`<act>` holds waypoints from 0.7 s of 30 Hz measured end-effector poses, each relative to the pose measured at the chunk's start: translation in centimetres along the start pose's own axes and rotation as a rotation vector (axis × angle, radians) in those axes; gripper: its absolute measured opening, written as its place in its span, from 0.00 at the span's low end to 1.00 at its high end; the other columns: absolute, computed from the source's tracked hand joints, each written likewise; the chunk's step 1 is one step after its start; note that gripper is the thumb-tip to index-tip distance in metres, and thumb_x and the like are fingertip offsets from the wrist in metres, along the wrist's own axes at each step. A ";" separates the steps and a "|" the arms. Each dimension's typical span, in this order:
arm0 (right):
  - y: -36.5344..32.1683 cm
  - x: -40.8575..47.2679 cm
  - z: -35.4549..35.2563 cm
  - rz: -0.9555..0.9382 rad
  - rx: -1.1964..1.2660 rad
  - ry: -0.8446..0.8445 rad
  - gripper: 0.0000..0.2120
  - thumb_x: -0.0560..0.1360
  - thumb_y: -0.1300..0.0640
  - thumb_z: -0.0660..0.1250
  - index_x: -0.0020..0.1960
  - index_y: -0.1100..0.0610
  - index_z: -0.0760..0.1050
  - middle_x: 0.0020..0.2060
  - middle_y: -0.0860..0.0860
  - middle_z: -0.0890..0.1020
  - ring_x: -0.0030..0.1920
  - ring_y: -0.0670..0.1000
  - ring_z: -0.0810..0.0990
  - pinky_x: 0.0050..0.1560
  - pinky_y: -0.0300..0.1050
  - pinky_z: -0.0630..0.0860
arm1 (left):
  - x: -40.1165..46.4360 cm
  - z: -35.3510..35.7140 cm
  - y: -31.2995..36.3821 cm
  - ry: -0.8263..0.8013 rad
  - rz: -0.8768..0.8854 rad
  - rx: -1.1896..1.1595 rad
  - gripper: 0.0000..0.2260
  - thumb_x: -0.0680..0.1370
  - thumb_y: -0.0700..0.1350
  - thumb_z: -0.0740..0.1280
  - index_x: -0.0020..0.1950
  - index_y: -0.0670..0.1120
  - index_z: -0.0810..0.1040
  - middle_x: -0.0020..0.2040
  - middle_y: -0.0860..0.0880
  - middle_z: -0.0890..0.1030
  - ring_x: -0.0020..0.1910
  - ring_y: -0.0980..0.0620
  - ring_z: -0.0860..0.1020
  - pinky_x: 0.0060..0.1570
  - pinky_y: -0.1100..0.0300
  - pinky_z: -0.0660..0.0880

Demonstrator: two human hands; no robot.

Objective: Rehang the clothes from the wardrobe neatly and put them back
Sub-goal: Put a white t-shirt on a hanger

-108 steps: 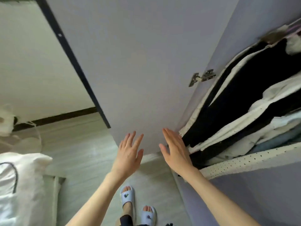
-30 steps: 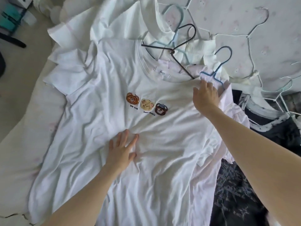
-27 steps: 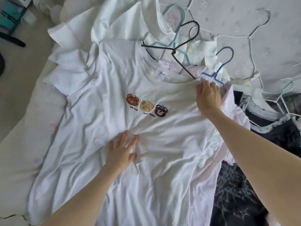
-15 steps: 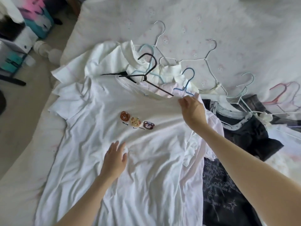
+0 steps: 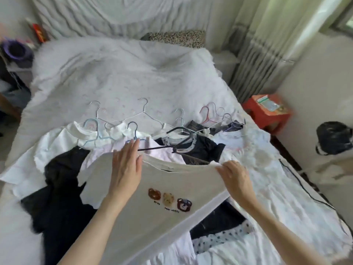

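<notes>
I hold a white T-shirt (image 5: pixel 152 222) with three bear faces (image 5: pixel 169 200) raised off the bed and slanted. My left hand (image 5: pixel 125 171) lies on its left shoulder with straight fingers that reach past the shirt's top edge. My right hand (image 5: pixel 236 178) pinches the right shoulder edge, fingers curled over it. A black hanger (image 5: pixel 181 135) sticks out of the collar, its hook pointing away from me. Whether its arms sit inside the shoulders is hidden.
More clothes lie on the bed (image 5: pixel 124 73): dark garments (image 5: pixel 61 188) at the left, white tops and several thin wire hangers (image 5: pixel 143 111) behind. A red stool (image 5: pixel 267 111) and a black bag (image 5: pixel 333 138) stand right of the bed.
The T-shirt, flat on the bed before, is now lifted. My left hand moved from its middle to the left shoulder. The view has risen and pulled back.
</notes>
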State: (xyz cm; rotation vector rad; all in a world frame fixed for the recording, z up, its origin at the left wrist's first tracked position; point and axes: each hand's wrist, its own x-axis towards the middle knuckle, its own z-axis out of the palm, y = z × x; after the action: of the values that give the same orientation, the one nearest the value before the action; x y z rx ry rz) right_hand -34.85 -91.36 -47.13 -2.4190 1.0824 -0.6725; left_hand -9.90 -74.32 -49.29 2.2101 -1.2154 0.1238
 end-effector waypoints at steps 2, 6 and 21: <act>3.1 -3.0 -5.2 0.036 -0.031 0.102 0.12 0.75 0.53 0.65 0.37 0.59 0.75 0.32 0.50 0.76 0.34 0.53 0.74 0.39 0.41 0.60 | -0.5 0.9 4.6 -0.023 0.123 -0.049 0.19 0.79 0.46 0.53 0.66 0.40 0.71 0.62 0.42 0.76 0.63 0.42 0.73 0.63 0.40 0.67; 9.5 -11.0 -16.0 0.129 -0.091 0.347 0.17 0.74 0.47 0.62 0.35 0.59 0.75 0.31 0.49 0.74 0.35 0.46 0.69 0.39 0.40 0.60 | -1.2 1.9 16.1 0.000 0.321 -0.126 0.16 0.77 0.49 0.55 0.53 0.42 0.77 0.47 0.43 0.81 0.48 0.46 0.75 0.53 0.54 0.70; 18.3 -47.0 -36.9 0.723 -0.629 0.758 0.14 0.75 0.50 0.57 0.43 0.57 0.78 0.36 0.49 0.77 0.36 0.52 0.76 0.31 0.46 0.74 | -18.9 12.5 52.5 -0.451 0.732 -0.693 0.09 0.75 0.46 0.62 0.43 0.43 0.79 0.38 0.47 0.79 0.39 0.48 0.74 0.43 0.58 0.62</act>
State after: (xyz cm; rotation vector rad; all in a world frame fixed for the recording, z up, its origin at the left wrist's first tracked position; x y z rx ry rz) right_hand -93.91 -72.54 -39.61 -1.9169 2.6219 -1.1196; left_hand -64.96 -87.97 -41.82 1.1557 -1.9085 -0.4629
